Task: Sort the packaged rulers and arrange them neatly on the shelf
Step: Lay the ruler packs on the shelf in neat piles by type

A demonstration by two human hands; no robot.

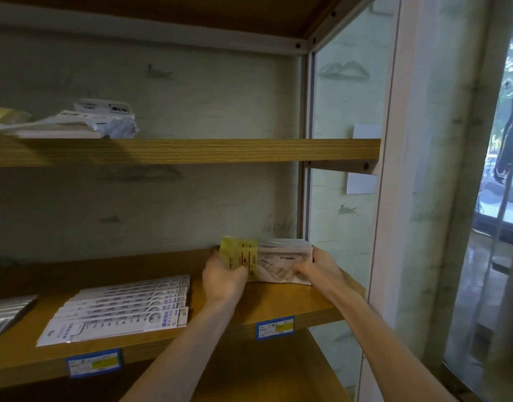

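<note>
Gripping the ends of one bundle of packaged rulers [274,261], your hands hide much of it: your left hand [221,274] covers the yellow end, fingers curled around it, and your right hand [322,265] clamps the pale end, where print is too blurred to read. Its long axis runs left to right, standing on edge at the far right of the middle shelf [293,300]. Left and nearer, a fanned row of ruler packs [124,309] lies flat, lengthwise left-right. Silvery packs [5,311] are cut off at the left edge.
</note>
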